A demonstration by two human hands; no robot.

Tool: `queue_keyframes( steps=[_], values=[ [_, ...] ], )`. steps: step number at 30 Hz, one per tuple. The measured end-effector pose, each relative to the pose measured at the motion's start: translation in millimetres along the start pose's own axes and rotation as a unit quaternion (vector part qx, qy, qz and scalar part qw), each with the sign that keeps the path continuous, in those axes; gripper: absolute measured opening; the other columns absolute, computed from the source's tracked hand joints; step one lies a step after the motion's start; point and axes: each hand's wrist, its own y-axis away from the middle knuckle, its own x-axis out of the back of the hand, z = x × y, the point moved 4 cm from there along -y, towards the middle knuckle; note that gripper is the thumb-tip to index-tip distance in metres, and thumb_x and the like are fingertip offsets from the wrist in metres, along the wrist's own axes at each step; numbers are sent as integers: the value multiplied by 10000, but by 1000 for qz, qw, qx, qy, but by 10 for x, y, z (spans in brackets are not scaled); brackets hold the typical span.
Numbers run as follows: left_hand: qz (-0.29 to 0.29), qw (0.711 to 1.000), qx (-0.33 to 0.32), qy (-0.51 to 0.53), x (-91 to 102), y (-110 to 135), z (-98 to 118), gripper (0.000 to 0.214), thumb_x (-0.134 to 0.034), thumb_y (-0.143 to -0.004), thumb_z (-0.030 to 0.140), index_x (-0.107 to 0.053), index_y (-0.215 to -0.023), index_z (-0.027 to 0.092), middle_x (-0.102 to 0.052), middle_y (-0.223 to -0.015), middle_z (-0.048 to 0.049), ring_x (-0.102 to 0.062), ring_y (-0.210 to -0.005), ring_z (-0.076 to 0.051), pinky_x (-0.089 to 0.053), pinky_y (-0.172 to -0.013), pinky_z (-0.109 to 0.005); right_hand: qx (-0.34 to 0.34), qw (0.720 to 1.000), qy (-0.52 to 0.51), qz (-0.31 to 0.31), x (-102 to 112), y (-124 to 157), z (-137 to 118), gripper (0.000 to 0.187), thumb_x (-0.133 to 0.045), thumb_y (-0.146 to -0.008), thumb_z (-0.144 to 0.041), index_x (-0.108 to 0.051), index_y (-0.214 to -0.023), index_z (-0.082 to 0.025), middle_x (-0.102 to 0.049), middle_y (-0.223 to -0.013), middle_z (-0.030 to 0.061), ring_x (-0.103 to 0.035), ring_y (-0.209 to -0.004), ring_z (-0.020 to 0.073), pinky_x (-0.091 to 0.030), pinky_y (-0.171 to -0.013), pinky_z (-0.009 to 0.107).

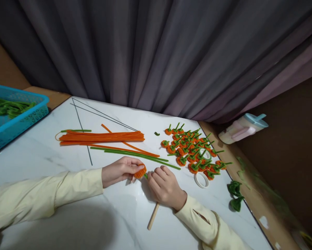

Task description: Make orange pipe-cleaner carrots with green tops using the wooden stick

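Observation:
My left hand (119, 171) pinches a small orange pipe-cleaner coil (140, 172) just above the white table (36, 152). My right hand (164, 187) is closed beside it, fingers curled at a green stem end (146, 176) that pokes from the coil. A wooden stick (153, 216) runs under my right hand toward me. Just behind my hands lie long green pipe cleaners (135, 154) and a bundle of orange ones (101, 137).
A heap of finished orange-and-green pieces (191, 149) lies at the right, with a white tape ring (201, 180) and green scraps (235, 194). A blue basket of green pipe cleaners (12, 114) stands at the left. Thin wires (83, 132), a pink bottle (241, 129) and a curtain are behind.

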Motion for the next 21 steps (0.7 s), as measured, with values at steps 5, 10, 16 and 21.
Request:
queue_keyframes(
  steps=[5, 10, 16, 21],
  values=[
    [2, 1000, -12, -2, -7, -3, 6, 196, -633, -758, 297, -588, -779, 108, -502, -631, 6, -406, -531, -69, -329, -514, -208, -36, 999, 24, 7, 6, -4, 20, 76, -507, -775, -89, -577, -750, -107, -481, -574, 36, -387, -595, 159, -281, -540, 312],
    [-2, 1000, -12, -4, -12, -11, 2, 186, -630, -764, 285, -581, -775, 106, -488, -618, 13, -409, -536, -67, -337, -515, -200, -30, 999, 33, 7, -1, -11, 21, 97, -498, -801, -82, -571, -745, -115, -482, -584, 32, -391, -602, 152, -280, -559, 308],
    [31, 999, -21, -7, 18, -55, -9, 271, -555, -809, 380, -546, -898, 124, -540, -708, -23, -487, -589, -101, -384, -506, -212, -99, 993, -59, 17, 22, -37, 61, 203, -461, -814, -99, -511, -622, -143, -453, -546, 25, -346, -581, 141, -260, -543, 300],
    [86, 979, -100, -156, 21, -30, 29, 392, -544, -802, 409, -514, -1109, 168, -571, -804, -31, -498, -593, -107, -433, -540, -247, -217, 962, -166, 30, 19, -26, 136, 308, -415, -859, -138, -409, -552, -165, -398, -524, 3, -341, -570, 127, -279, -558, 290]
  ],
)
